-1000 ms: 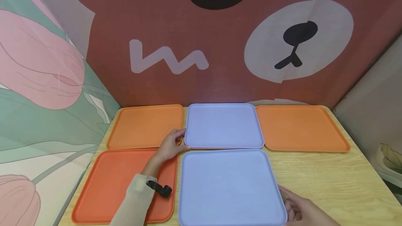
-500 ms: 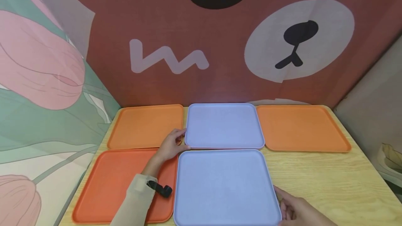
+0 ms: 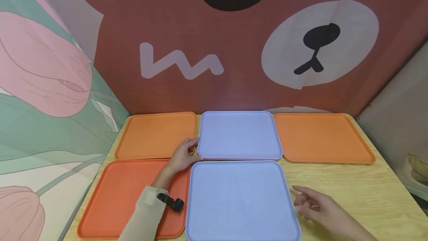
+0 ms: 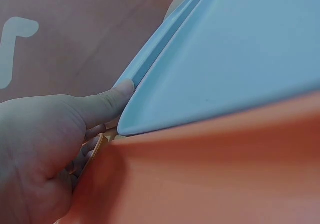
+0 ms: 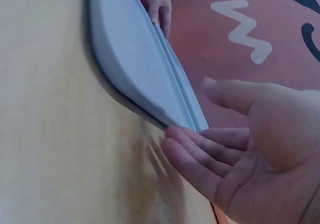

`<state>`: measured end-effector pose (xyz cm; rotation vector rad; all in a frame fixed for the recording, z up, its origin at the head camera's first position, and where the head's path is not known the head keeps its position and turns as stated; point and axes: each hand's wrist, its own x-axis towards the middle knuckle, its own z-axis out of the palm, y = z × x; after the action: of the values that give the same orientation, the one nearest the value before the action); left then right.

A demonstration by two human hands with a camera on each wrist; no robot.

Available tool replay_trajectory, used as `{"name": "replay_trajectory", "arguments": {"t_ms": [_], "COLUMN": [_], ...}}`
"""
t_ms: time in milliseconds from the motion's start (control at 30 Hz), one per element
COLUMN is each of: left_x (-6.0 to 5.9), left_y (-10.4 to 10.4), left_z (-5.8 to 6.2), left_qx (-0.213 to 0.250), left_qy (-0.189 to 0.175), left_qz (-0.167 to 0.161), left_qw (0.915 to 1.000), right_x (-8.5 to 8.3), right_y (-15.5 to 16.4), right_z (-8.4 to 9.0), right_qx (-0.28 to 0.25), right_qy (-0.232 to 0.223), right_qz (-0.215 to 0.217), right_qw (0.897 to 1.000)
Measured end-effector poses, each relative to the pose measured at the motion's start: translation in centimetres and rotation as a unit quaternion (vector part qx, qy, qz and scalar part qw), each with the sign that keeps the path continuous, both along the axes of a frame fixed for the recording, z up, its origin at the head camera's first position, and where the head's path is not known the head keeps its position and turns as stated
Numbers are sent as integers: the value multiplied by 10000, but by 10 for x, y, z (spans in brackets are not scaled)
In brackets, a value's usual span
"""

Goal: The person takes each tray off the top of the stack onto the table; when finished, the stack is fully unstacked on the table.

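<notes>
Meanwhile the left hand (image 3: 181, 156) pinched the far lilac tray (image 3: 239, 134) at its seven-o'clock corner; the right hand (image 3: 317, 207), fingers spread and empty, hovered at three o'clock of the near lilac tray (image 3: 240, 200).

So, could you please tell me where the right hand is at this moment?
In the head view, the right hand hovers open above the wooden table, just right of the near blue tray, not touching it.
</notes>
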<state>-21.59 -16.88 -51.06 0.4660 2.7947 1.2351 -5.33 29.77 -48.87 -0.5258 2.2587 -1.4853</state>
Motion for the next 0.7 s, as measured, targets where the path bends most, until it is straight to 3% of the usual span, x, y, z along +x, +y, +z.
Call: {"name": "replay_trajectory", "arguments": {"t_ms": [167,433,700], "left_x": [1,2,1], "left_y": [-1,-1,0], "left_z": [0,2,3], "left_qx": [28,98,60], "left_qy": [-38,32,63], "left_qz": [10,-15,-40], "left_qw": [10000,9999,10000], "right_x": [-24,-60,-91], "right_y": [6,1,-6], "right_z": [1,8,10], "right_qx": [-356,-434,-475], "right_qy": [801,215,-76], "right_qz": [-347,-1225,-1695], "right_qw": [9955,9913,9844]}}
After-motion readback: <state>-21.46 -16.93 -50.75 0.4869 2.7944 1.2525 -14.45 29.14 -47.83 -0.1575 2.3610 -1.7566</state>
